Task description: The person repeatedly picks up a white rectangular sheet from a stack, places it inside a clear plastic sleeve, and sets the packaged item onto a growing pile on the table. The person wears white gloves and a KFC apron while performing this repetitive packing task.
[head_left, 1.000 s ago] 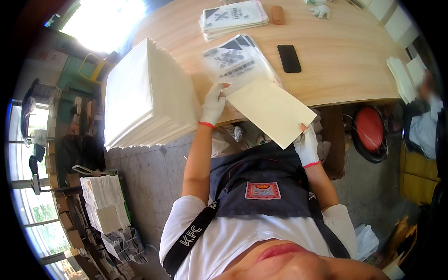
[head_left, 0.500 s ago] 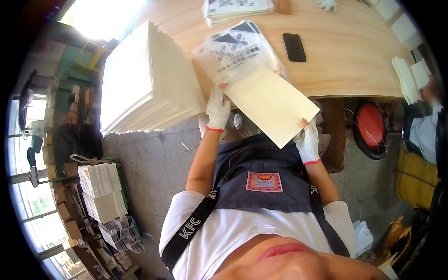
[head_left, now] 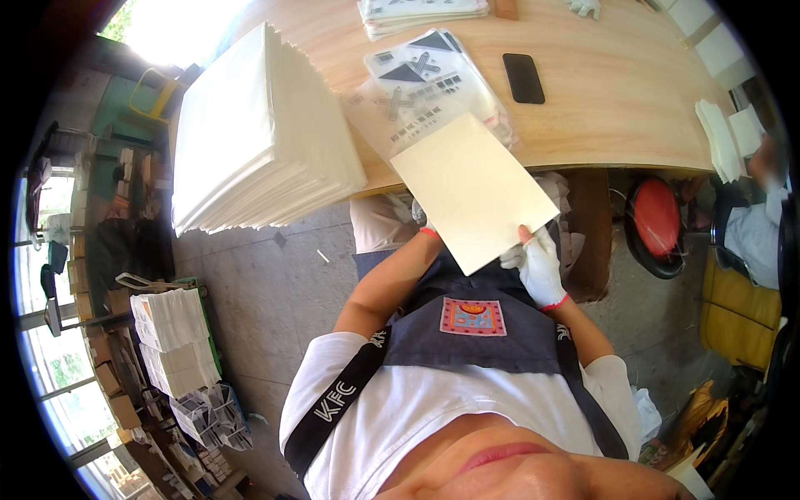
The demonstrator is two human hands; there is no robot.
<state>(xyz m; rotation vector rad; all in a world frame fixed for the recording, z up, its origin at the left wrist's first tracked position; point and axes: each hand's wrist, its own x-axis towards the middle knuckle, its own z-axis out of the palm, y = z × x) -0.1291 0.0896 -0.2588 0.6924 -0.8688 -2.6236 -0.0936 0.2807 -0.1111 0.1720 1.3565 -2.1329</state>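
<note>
A cream rectangular sheet or thin stack of paper (head_left: 475, 196) is held tilted over the table's near edge. My right hand (head_left: 537, 267), in a white glove with a red cuff, grips its lower right corner, thumb on top. My left hand (head_left: 429, 232) is beneath the paper; only its cuff edge shows, and its fingers are hidden. The paper's upper end overlaps a translucent printed plastic bag (head_left: 375, 117). That bag lies by a pile of similar bags (head_left: 425, 71) with dark pencil designs. Whether the paper touches the bag, I cannot tell.
A tall stack of white paper (head_left: 225, 125) stands at the left of the wooden table (head_left: 617, 125). A black phone (head_left: 523, 79), more printed bags (head_left: 421, 12) and a white glove (head_left: 585, 7) lie farther back. A red-seated stool (head_left: 657, 218) stands at right.
My left hand has gone from the paper's left edge to underneath it. The paper has shifted slightly left and down, with my right hand still gripping its lower right corner.
</note>
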